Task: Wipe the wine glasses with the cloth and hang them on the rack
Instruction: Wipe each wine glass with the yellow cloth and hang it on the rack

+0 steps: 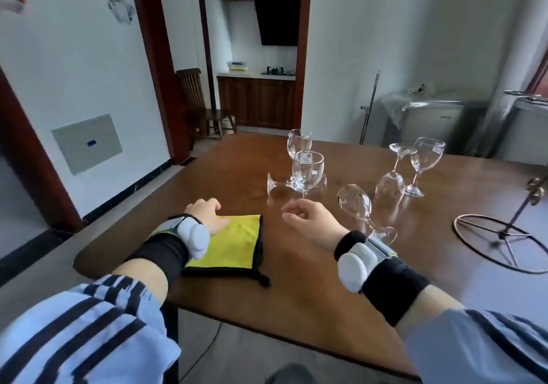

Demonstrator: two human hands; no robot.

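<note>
My striped sleeves (89, 336) filled the bottom of the view, both hands out over the brown table (296, 288).

My left hand (207, 214) pressed on the yellow cloth (234, 244) near the table's near-left edge; I could not tell whether its fingers were curled. My right hand (311, 220) hovered loosely curled, holding nothing, just beside a tipped wine glass (355, 205). Five more glasses (307, 170) stood or lay toward the far edge, and the wire rack's ring base (504, 241) sat at the right edge.
</note>
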